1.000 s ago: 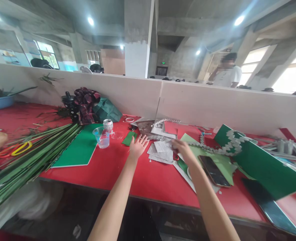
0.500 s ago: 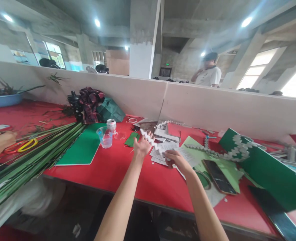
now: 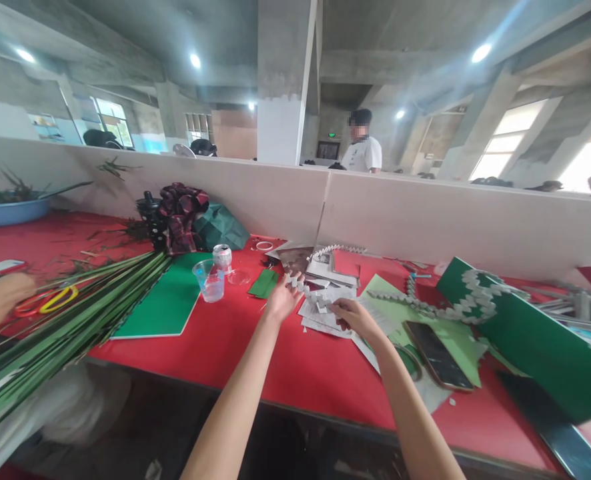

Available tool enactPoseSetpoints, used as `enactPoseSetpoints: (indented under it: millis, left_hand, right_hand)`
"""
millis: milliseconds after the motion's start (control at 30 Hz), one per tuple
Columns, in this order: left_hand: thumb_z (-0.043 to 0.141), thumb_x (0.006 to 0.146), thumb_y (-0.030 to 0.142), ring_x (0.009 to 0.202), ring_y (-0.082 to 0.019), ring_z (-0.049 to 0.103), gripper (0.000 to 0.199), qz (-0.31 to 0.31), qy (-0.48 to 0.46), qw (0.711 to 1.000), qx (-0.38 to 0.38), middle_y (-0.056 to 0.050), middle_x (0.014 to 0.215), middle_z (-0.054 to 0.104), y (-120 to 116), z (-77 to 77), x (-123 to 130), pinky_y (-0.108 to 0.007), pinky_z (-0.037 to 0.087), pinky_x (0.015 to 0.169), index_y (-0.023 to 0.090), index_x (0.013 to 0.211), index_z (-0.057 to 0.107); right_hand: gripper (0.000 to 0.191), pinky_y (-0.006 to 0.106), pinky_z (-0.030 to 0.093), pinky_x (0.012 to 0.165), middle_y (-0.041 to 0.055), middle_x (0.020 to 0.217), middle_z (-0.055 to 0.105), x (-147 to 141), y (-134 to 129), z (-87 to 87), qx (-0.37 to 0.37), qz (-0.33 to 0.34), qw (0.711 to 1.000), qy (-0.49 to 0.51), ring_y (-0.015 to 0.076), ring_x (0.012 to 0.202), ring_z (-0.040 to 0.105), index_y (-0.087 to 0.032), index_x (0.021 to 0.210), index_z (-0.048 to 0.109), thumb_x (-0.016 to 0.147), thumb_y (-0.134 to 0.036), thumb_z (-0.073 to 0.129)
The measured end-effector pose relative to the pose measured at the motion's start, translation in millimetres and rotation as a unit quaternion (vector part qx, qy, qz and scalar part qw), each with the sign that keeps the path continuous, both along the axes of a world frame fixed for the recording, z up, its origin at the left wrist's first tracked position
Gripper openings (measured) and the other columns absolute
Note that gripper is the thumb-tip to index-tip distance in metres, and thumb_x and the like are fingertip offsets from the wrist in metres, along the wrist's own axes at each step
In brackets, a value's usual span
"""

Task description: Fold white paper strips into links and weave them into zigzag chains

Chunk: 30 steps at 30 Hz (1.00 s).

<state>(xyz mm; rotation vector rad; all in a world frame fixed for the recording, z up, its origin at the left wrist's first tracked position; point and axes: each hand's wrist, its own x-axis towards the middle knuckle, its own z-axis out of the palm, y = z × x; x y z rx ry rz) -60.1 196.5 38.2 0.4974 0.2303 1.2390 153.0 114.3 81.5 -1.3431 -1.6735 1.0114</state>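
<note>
A white zigzag chain of folded paper strips (image 3: 307, 291) spans the gap between my hands, above the red table. My left hand (image 3: 281, 301) is palm up, and its fingers hold the chain's far left part. At the near right end, my right hand (image 3: 354, 316) is closed in a pinch on the chain, its fingertips partly hidden. Beneath them lie printed paper sheets (image 3: 320, 320). Another folded paper chain (image 3: 336, 248) rests on papers behind, and a longer one (image 3: 435, 309) runs right over light green paper (image 3: 390, 293).
Left are a plastic cup (image 3: 210, 283), a can (image 3: 222, 255), a green board (image 3: 150, 313) and long green leaves (image 3: 90, 307); another person's hand (image 3: 8, 293) is beside scissors (image 3: 58, 300). Right are a phone (image 3: 438, 355) and an upright green board (image 3: 540, 347). A white partition (image 3: 400, 207) stands behind.
The chain between my hands has dropped from a straight slant into a slight sag. My left hand has turned and its fingers have curled a little. The standing person beyond the partition has moved left.
</note>
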Motion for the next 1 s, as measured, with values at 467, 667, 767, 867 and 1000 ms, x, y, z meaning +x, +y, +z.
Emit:
enactPoseSetpoints:
  millis: [467,667,767,867,1000]
  left_hand:
    - [0.064,0.072,0.013,0.105,-0.024,0.059,0.023,0.276,0.530,0.784,0.167,-0.008,0.104,0.063,-9,-29.6,-3,-0.036,0.048,0.087,0.018,0.095,0.064]
    - [0.062,0.075,0.013,0.130,-0.028,0.038,0.053,0.347,0.694,0.527,0.347,-0.008,0.134,0.048,-26,-32.3,6,-0.046,0.035,0.106,0.027,0.125,0.052]
    - [0.062,0.079,0.021,0.142,-0.030,0.019,0.069,0.324,0.713,0.479,0.397,-0.008,0.152,0.027,-35,-28.3,10,-0.050,0.025,0.111,0.029,0.141,0.034]
    - [0.056,0.085,0.026,0.141,-0.028,0.020,0.058,0.284,0.708,0.471,0.443,-0.007,0.153,0.027,-41,-24.3,16,-0.049,0.023,0.112,0.029,0.140,0.036]
    - [0.056,0.085,0.027,0.132,-0.028,0.035,0.035,0.270,0.702,0.487,0.443,-0.009,0.141,0.043,-43,-26.2,21,-0.047,0.033,0.107,0.025,0.120,0.056]
  right_hand:
    - [0.034,0.022,0.034,0.044,-0.0040,0.055,0.049,28,38,-55.6,0.118,-0.119,0.986,0.016,0.0115,0.044,0.044,-0.020,0.088,0.056,0.082,-0.053,0.049]
    - [0.033,0.023,0.041,0.051,-0.0009,0.073,0.059,14,29,-47.1,0.076,-0.038,0.993,0.083,0.0120,0.054,0.052,-0.021,0.103,0.056,0.080,-0.045,0.053]
    - [0.036,0.025,0.045,0.057,0.0014,0.081,0.063,8,22,-42.1,0.001,0.039,0.991,0.128,0.0141,0.061,0.059,-0.022,0.108,0.058,0.080,-0.045,0.054]
    - [0.038,0.030,0.048,0.066,0.0035,0.088,0.066,5,18,-42.6,-0.049,0.082,0.981,0.168,0.0169,0.068,0.063,-0.023,0.111,0.060,0.081,-0.044,0.054]
    - [0.039,0.033,0.048,0.070,0.0042,0.084,0.068,4,20,-46.8,-0.057,0.076,0.977,0.189,0.0185,0.069,0.065,-0.021,0.111,0.062,0.080,-0.044,0.056]
